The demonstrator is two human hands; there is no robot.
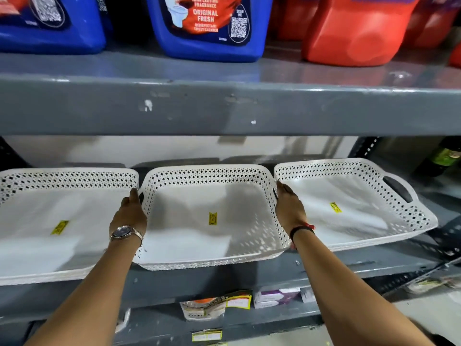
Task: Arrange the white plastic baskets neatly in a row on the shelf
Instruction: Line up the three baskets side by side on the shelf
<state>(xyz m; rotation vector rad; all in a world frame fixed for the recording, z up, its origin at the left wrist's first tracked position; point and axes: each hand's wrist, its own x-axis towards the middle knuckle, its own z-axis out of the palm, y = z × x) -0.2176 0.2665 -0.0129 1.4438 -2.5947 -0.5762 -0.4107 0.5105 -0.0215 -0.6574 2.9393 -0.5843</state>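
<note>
Three shallow white plastic baskets with perforated diamond-pattern walls sat side by side on the grey metal shelf [336,267], their front edges overhanging its lip. The middle white basket [214,253] was held at both ends: the left hand [131,212], with a metal wristwatch [126,232] on its wrist, was clamped on the basket's left rim, fingers curled over the edge in the narrow gap beside the left white basket [50,258]; the right hand [289,207], with a dark band and red thread [303,228] at the wrist, was closed on the right rim, where the middle basket met the right white basket [361,231]. The right basket sat slightly skewed, its far-right end showing a dark cut-out handle slot [398,188]. Each basket carried a small yellow sticker on its floor, the middle one's [212,218] near the centre. On the grey upper shelf [224,108] above stood blue plastic jugs of toilet cleaner [209,28] and red-orange plastic jugs [354,33]. Below the basket shelf lay small packets, among them a purple-and-white box [277,297]. A dark bottle with a green label [444,156] stood at the far right.
</note>
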